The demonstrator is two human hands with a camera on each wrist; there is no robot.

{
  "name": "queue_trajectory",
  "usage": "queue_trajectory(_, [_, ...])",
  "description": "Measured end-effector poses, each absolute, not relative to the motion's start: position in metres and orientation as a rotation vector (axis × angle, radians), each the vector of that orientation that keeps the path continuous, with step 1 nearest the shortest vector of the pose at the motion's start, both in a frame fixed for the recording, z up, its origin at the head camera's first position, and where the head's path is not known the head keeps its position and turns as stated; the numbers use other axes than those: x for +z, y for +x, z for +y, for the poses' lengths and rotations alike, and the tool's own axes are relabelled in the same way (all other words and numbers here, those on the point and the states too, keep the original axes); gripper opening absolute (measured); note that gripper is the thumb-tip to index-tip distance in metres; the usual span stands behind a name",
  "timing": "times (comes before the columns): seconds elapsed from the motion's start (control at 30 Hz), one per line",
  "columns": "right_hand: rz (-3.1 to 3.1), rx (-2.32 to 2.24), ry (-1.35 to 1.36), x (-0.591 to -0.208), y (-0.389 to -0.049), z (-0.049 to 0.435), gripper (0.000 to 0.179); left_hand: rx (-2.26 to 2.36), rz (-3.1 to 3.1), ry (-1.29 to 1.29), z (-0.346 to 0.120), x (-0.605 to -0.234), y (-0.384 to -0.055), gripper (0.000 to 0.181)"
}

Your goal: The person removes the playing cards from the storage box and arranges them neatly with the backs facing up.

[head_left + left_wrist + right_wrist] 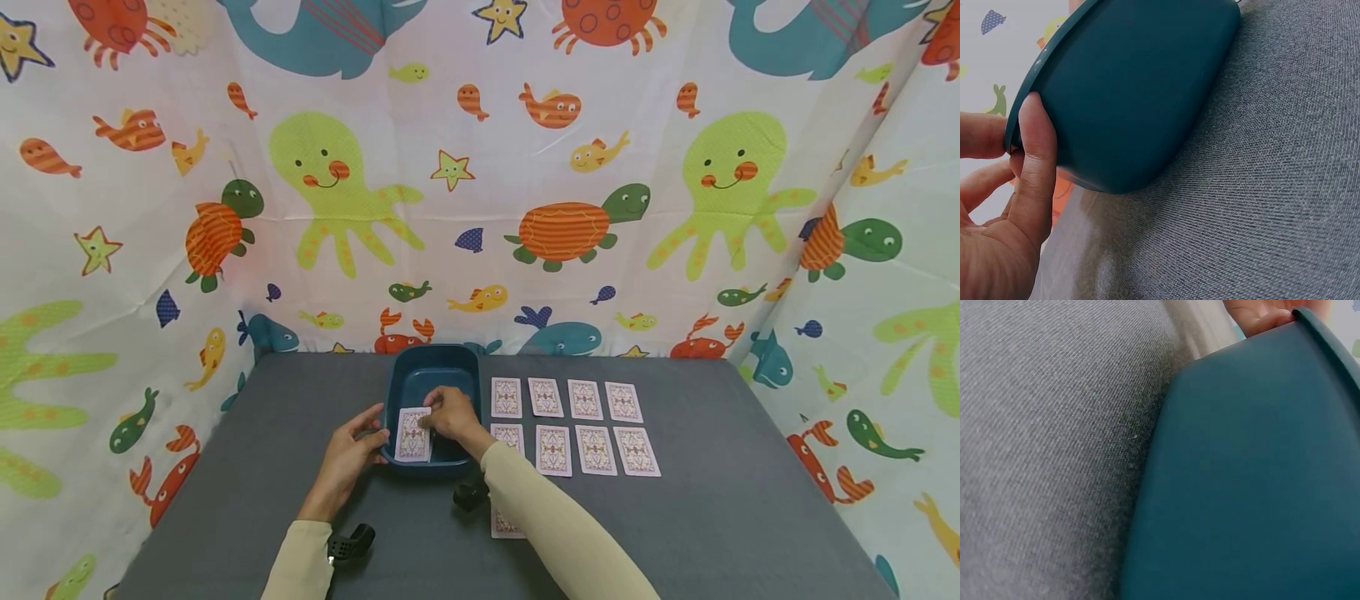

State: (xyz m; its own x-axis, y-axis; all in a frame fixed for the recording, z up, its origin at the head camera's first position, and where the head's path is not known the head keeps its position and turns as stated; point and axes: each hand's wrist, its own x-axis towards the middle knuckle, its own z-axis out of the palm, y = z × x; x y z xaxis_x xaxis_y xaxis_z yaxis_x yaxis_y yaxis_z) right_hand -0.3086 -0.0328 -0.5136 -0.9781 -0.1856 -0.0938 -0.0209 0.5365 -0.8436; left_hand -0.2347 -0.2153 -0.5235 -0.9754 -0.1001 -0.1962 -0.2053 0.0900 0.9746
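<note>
A dark teal plastic bin (432, 377) sits toward the back of the grey table. My left hand (351, 457) holds its left rim; the left wrist view shows the thumb (1036, 150) outside the wall and the index finger at the rim. Over the bin's opening, my right hand (454, 415) pinches a playing card (412, 440) by its right side, patterned back upward. The right wrist view shows the bin's outer wall (1254, 469) and, at the top, part of the left hand (1266, 315); the right hand is outside that view.
Two rows of face-down cards (553, 451) lie right of the bin. Another card (505, 523) lies nearer the front, partly covered by the right sleeve (558, 521). A sea-animal curtain (495, 242) hangs behind the grey table (315, 396).
</note>
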Motion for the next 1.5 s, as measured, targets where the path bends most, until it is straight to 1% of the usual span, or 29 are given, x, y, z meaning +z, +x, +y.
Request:
queue_trajectory(0.3, [2.563, -1.581, -0.097, -0.508, -0.308, -0.030, 0.018, 2.054, 2.258, -0.323, -0.214, -0.523, -0.236, 0.053])
queue_trajectory(0.57, [2.616, -1.718, -0.099, -0.505, -0.308, -0.029, 0.015, 2.067, 2.252, -0.321, -0.215, -0.525, -0.237, 0.052])
queue_trajectory(0.83, [2.602, -1.950, -0.062, -0.503, -0.306, -0.028, 0.015, 2.076, 2.255, -0.311, -0.215, -0.526, -0.237, 0.052])
queue_trajectory(0.97, [2.579, -1.993, -0.031, -0.501, -0.303, -0.027, 0.015, 2.069, 2.250, -0.326, -0.216, -0.528, -0.237, 0.052])
queue_trajectory(1.2, [2.507, -2.067, -0.074, -0.490, -0.295, -0.023, 0.017, 2.077, 2.251, -0.320, -0.216, -0.531, -0.237, 0.052])
queue_trajectory(1.5, [2.474, -2.135, -0.092, -0.476, -0.285, -0.007, 0.017, 2.082, 2.244, -0.303, -0.216, -0.528, -0.236, 0.052])
